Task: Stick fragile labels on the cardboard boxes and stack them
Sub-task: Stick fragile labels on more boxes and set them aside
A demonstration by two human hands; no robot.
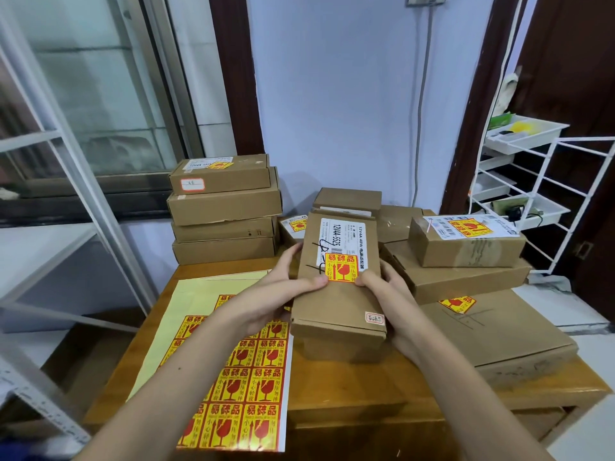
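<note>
Hands holding a labelled cardboard box above a wooden bench.
Left hand (pixel 283 287) and right hand (pixel 387 291) grip the box (pixel 336 294) by its sides, fingers closed around it, thumbs pressing the red-and-yellow fragile label (pixel 342 267) on top. A sticker sheet (pixel 239 377) lies on the bench (pixel 382 394), stacked boxes (pixel 223 211) behind.

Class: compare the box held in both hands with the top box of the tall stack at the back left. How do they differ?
The held box is gripped by the left hand and right hand, lengthwise to the camera; the stack's top box rests crosswise. The held box's fragile label looks bigger. Both are brown cardboard with white and fragile labels.
</note>
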